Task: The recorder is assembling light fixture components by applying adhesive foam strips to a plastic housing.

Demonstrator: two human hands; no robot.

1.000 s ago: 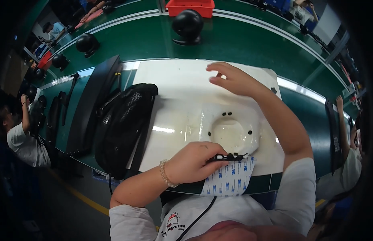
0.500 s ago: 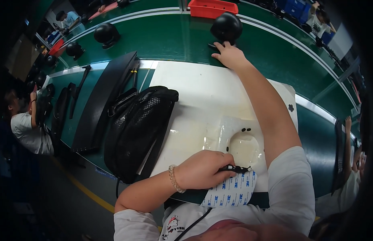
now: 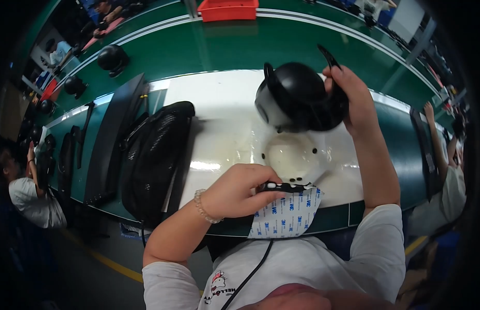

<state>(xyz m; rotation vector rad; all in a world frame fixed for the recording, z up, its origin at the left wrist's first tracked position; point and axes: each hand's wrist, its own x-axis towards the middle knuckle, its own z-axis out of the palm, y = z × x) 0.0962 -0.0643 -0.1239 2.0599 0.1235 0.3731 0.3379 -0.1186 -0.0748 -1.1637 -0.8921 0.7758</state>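
Note:
My right hand (image 3: 353, 101) is closed on a glossy black rounded housing (image 3: 297, 93) with a curved base, gripping it by the base. The housing hangs tilted over the near half of a white board (image 3: 214, 93), above a pale round recess (image 3: 289, 155) that has small black pads (image 3: 296, 179) around its rim. Nearer me, my left hand (image 3: 240, 191) pinches a black strip (image 3: 291, 187) with white spots. From the same hand hangs a white adhesive sheet (image 3: 284, 214) with blue print, overlapping the board's near edge. The fingertips under the strip are partly hidden.
Left of the board lies a black mesh bag (image 3: 157, 155), with a long black panel (image 3: 113, 139) beyond it. A green belt (image 3: 198, 49) runs across the back, carrying another black housing (image 3: 112, 59). A red bin (image 3: 228, 10) stands behind it. Other people work at both sides.
My right hand has lifted the black housing off the green belt and drawn it back over the board. My left hand still holds the strip and sheet; the view has shifted.

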